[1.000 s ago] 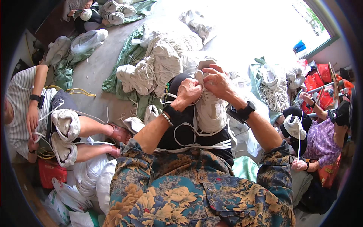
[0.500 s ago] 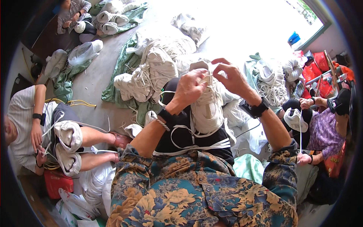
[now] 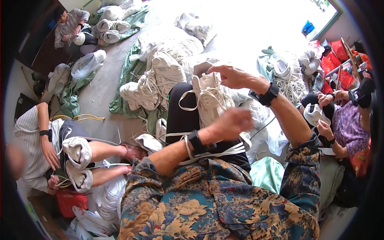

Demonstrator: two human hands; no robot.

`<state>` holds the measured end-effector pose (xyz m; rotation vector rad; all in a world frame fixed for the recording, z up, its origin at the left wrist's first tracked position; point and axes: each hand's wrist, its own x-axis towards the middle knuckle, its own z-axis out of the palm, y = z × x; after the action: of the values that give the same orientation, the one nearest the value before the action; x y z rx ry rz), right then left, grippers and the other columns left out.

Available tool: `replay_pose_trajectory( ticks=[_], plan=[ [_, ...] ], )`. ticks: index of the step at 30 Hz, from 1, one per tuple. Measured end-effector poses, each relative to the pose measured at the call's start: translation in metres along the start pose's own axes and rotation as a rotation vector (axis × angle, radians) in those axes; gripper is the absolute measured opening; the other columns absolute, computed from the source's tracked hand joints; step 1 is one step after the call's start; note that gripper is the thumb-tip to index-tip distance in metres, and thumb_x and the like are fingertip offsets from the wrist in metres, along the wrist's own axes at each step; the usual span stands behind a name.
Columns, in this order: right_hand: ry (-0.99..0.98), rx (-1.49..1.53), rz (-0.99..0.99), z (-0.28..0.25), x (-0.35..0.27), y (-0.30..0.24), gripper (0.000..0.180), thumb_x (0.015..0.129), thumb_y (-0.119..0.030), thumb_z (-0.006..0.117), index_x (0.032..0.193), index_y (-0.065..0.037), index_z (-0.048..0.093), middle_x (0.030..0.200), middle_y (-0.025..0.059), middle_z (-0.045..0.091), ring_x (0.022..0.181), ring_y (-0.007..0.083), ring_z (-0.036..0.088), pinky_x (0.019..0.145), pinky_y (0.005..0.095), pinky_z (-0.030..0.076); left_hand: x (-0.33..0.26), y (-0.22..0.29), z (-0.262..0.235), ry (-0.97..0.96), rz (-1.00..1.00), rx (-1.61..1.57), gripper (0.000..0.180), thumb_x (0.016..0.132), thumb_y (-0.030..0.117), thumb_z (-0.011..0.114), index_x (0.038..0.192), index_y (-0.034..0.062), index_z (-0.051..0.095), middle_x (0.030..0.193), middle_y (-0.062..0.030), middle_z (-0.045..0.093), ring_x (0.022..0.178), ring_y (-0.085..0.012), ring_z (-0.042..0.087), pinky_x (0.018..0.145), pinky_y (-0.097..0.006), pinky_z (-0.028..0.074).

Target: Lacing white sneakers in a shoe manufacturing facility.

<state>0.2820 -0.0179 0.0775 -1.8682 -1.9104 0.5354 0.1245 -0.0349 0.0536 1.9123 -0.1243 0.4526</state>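
Observation:
A white lace-up sneaker (image 3: 213,105) rests on my dark-trousered lap, its opening facing away from me. My right hand (image 3: 237,77) is at the sneaker's upper right rim, index finger stretched over the opening and apart from the thumb; I see nothing held in it. My left hand (image 3: 234,123) is smeared by motion over the sneaker's near right side, so its fingers and anything in them cannot be made out. A slack white lace loops out to the left of the sneaker. More white laces (image 3: 228,151) lie across my lap.
Beyond my knees a big heap of white sneakers (image 3: 165,66) lies on green sacking. Clear plastic bags (image 3: 266,128) and a pile of laces (image 3: 294,90) are on the right. Co-workers with sneakers sit at left (image 3: 34,148), far left (image 3: 74,24) and right (image 3: 350,126).
My left hand has left the sneaker's top and swung toward me and to the right. My right hand stays by the opening, its index finger now stretched out. The right-hand co-worker's hands have risen.

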Motion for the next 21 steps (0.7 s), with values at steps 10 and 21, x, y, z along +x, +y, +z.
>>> replay_pose_trajectory(
  ticks=[10,21],
  plan=[
    [-0.01,-0.034,-0.138,0.011,-0.002,0.018,0.014,0.071,0.006,0.049,0.082,-0.002,0.055,0.074,0.0158,0.059,0.07,0.0287,0.058,0.061,0.0362,0.044,0.024,-0.057,-0.067,0.458,-0.504,0.208,0.016,0.078,0.015,0.053,0.078,0.0012,0.06,0.064,-0.0115,0.059,0.058,-0.0201,0.058,0.053,-0.031,0.045],
    [-0.021,0.165,0.056,0.004,-0.017,0.013,0.012,0.079,-0.013,0.057,0.088,-0.005,0.058,0.061,0.0019,0.05,0.055,0.0089,0.045,0.05,0.0257,0.037,-0.032,-0.06,-0.14,0.445,-0.318,0.613,0.009,0.073,0.009,0.051,0.07,0.0029,0.056,0.061,-0.0104,0.056,0.056,-0.023,0.056,0.054,-0.035,0.045]
  ],
)
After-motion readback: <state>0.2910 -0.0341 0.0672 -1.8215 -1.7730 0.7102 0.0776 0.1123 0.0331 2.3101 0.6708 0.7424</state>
